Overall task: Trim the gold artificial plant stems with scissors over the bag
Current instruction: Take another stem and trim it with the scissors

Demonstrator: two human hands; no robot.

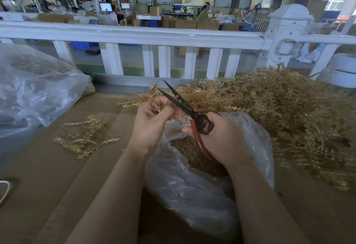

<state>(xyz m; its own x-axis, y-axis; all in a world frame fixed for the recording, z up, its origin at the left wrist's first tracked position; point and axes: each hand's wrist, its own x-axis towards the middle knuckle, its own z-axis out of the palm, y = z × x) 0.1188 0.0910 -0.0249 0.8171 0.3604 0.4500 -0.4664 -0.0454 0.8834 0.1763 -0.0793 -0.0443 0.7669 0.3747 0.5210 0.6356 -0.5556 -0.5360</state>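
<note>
Left hand (152, 120) pinches gold stem (154, 97) above clear bag (192, 186); right hand (221, 137) grips red handles of scissors (185, 106), blades apart beside stem; bag half full of gold bits; big gold pile (289, 112) on right, small cut pile (86, 135) on left, on brown table (48, 186)

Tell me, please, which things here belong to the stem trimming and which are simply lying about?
In use: scissors in right hand; gold stem in left hand; open bag beneath; untrimmed pile; small stem heap.
Lying about: large plastic sheet; white railing.
</note>
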